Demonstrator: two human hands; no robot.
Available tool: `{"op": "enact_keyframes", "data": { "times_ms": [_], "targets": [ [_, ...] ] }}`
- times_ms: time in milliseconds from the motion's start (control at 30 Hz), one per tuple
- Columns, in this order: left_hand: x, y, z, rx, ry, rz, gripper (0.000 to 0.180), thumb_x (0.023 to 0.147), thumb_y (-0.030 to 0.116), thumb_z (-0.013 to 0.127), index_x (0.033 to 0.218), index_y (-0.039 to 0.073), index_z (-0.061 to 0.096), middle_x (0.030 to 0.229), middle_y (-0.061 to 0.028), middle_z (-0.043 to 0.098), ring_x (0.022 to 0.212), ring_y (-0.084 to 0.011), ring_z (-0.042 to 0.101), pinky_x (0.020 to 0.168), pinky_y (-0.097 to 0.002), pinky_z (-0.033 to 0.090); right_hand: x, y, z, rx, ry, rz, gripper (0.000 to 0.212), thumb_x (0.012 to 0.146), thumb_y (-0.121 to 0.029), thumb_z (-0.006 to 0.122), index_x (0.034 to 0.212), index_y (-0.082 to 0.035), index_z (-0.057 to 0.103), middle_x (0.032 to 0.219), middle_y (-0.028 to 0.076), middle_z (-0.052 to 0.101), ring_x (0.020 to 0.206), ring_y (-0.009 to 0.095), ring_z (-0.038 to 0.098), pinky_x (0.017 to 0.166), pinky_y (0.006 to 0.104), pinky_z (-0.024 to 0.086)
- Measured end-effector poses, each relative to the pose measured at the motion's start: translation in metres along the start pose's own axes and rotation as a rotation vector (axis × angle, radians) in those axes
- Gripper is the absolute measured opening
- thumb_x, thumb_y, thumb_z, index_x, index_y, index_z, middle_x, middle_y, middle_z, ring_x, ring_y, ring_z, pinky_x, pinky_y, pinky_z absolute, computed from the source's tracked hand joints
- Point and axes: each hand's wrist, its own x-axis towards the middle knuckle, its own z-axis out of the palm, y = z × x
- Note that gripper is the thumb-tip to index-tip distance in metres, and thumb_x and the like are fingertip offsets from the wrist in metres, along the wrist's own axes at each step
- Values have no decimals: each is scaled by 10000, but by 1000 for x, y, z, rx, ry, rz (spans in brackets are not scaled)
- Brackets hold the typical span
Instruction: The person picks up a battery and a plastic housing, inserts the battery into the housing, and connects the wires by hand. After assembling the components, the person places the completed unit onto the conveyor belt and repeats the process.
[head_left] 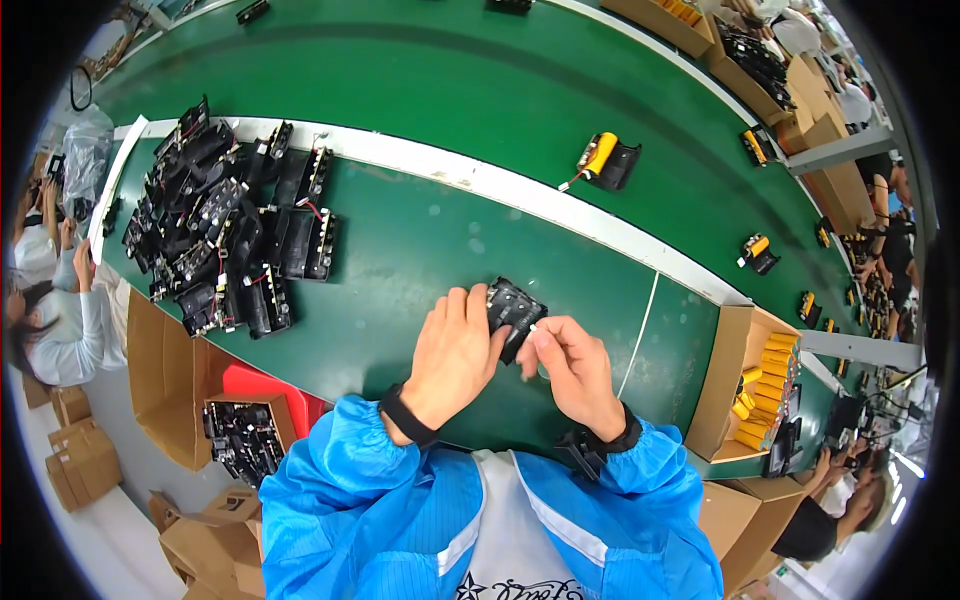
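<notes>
Black casing: over the counter, between its front and back edges; long axis unclear, partly covered
Left hand: grasps casing's left side
Right hand: thumb and forefinger pinch a white tip at casing's right edge

You see a black plastic housing, hollow-looking details obscured, held at a slant above the green surface. Your left hand grips its left side; at its right edge, a small white part shows at your right hand's fingertips.
</notes>
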Motion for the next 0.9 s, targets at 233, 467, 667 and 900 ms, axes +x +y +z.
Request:
{"op": "enact_keyframes", "data": {
  "times_ms": [233,467,667,900],
  "targets": [
    [4,-13,-2,-78,-20,119,455,833,141,703,1176,-73,495,1022,-196,524,924,-358,526,785,-433,442,38,6,16,-497,101,-276,92,903,-128,626,883,-84,703,1423,173,455,1305,366,320,1088,458,272],
    [4,-17,-7,-134,-126,68,500,838,96,684,1241,-90,454,1086,-229,507,987,-386,507,847,-429,434,42,6,23,-537,87,-209,88,898,-113,626,882,-90,709,1410,102,509,1310,332,322,1107,442,251],
    [4,-22,-8,-120,-105,101,476,836,93,674,1219,-92,459,1072,-220,508,978,-372,510,834,-421,435,47,-1,27,-553,82,-161,85,891,-89,626,868,-86,708,1393,70,532,1290,317,350,1104,424,268],
    [5,-17,-9,-31,-112,89,435,826,63,649,1182,-104,463,1032,-216,513,960,-357,514,827,-416,437,58,-11,33,-629,91,-44,47,840,-46,650,836,-62,694,1318,58,578,1226,310,404,1052,414,338]
  ]
}}
